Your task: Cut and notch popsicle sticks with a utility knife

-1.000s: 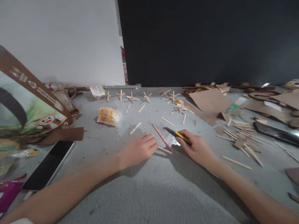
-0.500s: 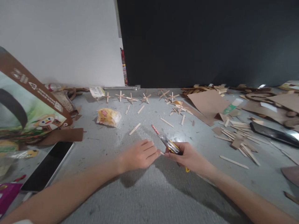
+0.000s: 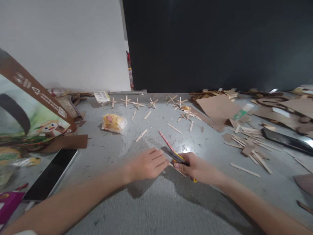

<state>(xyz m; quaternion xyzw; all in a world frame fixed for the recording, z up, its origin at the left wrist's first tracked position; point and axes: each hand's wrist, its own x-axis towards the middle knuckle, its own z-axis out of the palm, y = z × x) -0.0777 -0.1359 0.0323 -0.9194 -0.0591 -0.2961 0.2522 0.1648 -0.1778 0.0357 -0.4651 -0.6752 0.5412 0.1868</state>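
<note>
Near the middle of the grey table [image 3: 127, 209], my left hand [image 3: 149, 164] is closed, pinching one end of a thin wooden stick [image 3: 178, 169]. The stick slants down to the right, partly behind the fingers of my right hand [image 3: 195, 167]. That hand is wrapped round a utility knife [image 3: 180, 159] with a yellow-and-black handle, its blade end pointing up and left. Just past the knife lies a thin red-and-white patterned strip [image 3: 166, 139]. Beyond my left hand a short stick piece [image 3: 141, 135] rests on the table.
Crossed-stick shapes [image 3: 126, 101] stand along the back. A yellow snack packet [image 3: 114, 123] sits left of centre. At left are a phone [image 3: 51, 174] and a printed bag [image 3: 36, 114]. Loose sticks [image 3: 254, 150], cardboard [image 3: 217, 109], a glue stick [image 3: 243, 111] and a black object [image 3: 288, 140] lie at right.
The utility knife has tilted and dropped lower in my right hand, so more of the red-and-white strip shows. More of the wooden stick is visible between my hands. My left hand has barely moved.
</note>
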